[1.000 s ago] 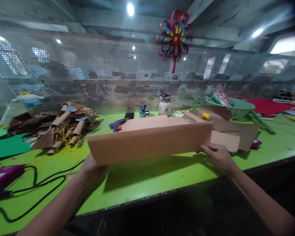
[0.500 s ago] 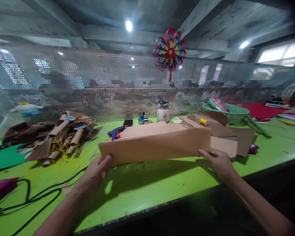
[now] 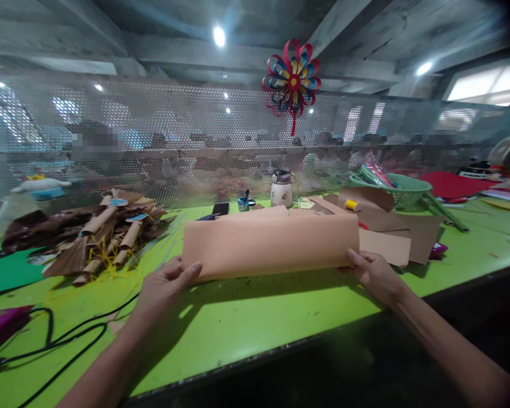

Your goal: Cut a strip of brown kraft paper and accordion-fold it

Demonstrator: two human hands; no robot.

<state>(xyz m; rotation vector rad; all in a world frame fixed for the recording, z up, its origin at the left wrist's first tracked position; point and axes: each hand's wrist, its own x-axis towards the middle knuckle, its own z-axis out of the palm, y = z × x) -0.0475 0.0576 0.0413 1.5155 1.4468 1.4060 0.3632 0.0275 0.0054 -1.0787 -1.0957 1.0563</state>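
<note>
A long sheet of brown kraft paper [image 3: 267, 246] spans the space between my hands, held up above the green table [image 3: 246, 323]. My left hand [image 3: 170, 283] pinches its lower left corner, thumb in front and fingers behind. At the lower right corner, my right hand [image 3: 374, 273] grips it the same way. Behind the paper's top edge lies more brown paper [image 3: 263, 213]. Only the tip of a blue glue gun [image 3: 207, 217] shows past the upper left edge; the rest is hidden.
On the left lie brown paper crafts with yellow raffia [image 3: 110, 238] and black cables [image 3: 68, 340]. A bottle [image 3: 281, 190] and ink jar [image 3: 243, 202] stand behind. To the right are brown paper pieces [image 3: 420, 232], a yellow spool [image 3: 351, 204] and a green basket [image 3: 412, 192].
The paper has tilted so more of its face shows, and its left end has moved right and up. It now covers most of the glue gun. Both hands keep hold.
</note>
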